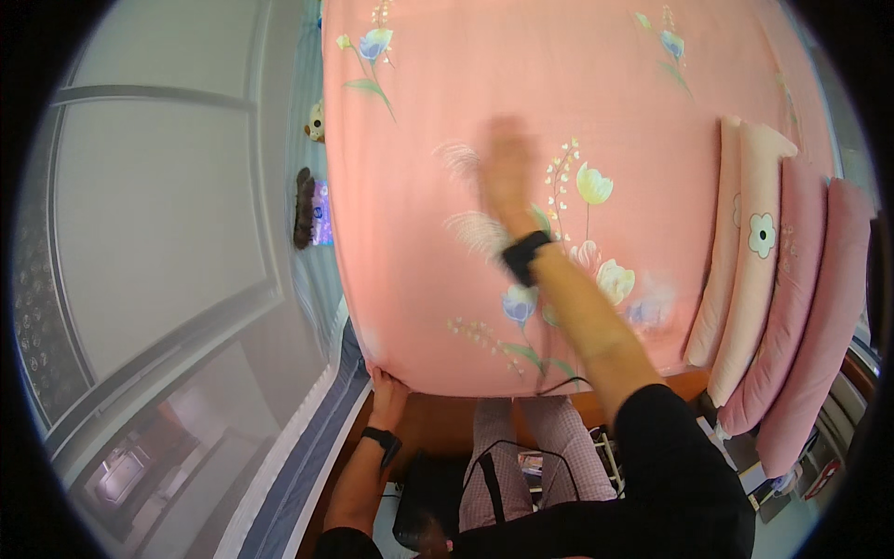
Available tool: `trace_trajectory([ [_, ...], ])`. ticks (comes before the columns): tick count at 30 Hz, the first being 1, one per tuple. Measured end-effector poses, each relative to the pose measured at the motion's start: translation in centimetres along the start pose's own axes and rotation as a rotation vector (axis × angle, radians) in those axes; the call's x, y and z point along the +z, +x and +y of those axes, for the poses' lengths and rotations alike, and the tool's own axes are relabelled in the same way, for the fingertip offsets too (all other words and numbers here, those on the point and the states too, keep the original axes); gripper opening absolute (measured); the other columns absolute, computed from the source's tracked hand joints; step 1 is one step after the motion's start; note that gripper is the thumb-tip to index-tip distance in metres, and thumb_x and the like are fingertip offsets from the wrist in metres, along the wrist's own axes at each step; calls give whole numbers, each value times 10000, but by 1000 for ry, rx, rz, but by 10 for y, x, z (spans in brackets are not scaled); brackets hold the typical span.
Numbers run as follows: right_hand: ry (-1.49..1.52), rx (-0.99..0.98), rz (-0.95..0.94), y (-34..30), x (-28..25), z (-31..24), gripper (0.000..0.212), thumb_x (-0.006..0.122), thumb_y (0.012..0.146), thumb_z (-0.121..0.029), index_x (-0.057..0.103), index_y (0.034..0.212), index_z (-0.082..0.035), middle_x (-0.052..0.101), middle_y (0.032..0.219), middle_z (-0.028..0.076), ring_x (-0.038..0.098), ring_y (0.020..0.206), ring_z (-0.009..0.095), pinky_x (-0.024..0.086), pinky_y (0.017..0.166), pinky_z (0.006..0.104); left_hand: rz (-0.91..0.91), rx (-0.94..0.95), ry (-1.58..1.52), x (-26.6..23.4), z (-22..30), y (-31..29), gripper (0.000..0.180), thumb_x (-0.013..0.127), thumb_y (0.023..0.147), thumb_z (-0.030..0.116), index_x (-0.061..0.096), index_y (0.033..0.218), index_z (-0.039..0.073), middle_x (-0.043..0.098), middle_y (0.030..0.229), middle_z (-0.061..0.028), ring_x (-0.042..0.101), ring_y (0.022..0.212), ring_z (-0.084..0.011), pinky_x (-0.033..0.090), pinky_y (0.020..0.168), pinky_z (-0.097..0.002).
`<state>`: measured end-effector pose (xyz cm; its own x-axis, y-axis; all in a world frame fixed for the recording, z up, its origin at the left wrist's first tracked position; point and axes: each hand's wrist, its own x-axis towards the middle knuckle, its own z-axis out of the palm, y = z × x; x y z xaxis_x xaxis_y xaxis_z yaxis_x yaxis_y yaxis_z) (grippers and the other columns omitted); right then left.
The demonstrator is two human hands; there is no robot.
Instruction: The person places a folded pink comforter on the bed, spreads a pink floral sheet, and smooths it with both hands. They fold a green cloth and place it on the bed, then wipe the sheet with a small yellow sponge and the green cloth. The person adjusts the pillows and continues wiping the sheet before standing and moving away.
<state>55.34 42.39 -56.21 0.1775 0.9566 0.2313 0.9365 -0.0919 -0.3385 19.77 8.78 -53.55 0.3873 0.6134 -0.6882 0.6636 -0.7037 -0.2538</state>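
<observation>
The pink floral cloth (419, 270) is spread centrally, its near-left corner touched by the left hand (389, 391), grip unclear; over its middle, the right hand's (508, 172) openness cannot be told for blur. Purple packet's (322, 219) print, left, is illegible.

A salmon-pink sheet (410, 270), floral-patterned in blue, yellow, white and green, spreads beneath the right fingers (507, 137); behind them is a black sleeve (684, 447), and to their right a cream cushion (748, 289) with a white, dark-centred flower flanks dusty-pink cushions (821, 317).

Single head-worn fisheye; pink floral cloth (596, 84) viewed from above, close range, faced downward and forward.
</observation>
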Motion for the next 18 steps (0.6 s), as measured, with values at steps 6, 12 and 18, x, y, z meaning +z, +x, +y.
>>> trace_trajectory([
  [6, 1156, -630, -877, -123, -61, -223, 297, 621, 854, -327, 654, 972, -57, 643, 973, 138, 617, 908, 338, 485, 823, 449, 22, 18, -44, -2, -4, -9, 349, 564, 862, 288, 698, 1151, 148, 667, 1188, -76, 573, 1139, -254, 208, 1073, -532],
  [12, 717, -351, -273, -65, -100, -8, 395, 568, 877, -75, 535, 1268, -24, 548, 1295, 141, 476, 1236, 290, 365, 1053, 408, 79, 85, -178, 4, -8, -1, 285, 576, 844, 221, 735, 1076, 175, 715, 1056, -52, 646, 1023, -259, 211, 1054, -600],
  [18, 493, 151, 498, 42, -162, 343, 387, 421, 1005, -250, 564, 1306, -53, 648, 1087, 118, 628, 777, 186, 538, 608, 313, 186, 65, -91, 8, -6, 2, 244, 589, 829, 189, 756, 1004, 163, 727, 1004, -51, 657, 982, -276, 258, 1002, -632],
])
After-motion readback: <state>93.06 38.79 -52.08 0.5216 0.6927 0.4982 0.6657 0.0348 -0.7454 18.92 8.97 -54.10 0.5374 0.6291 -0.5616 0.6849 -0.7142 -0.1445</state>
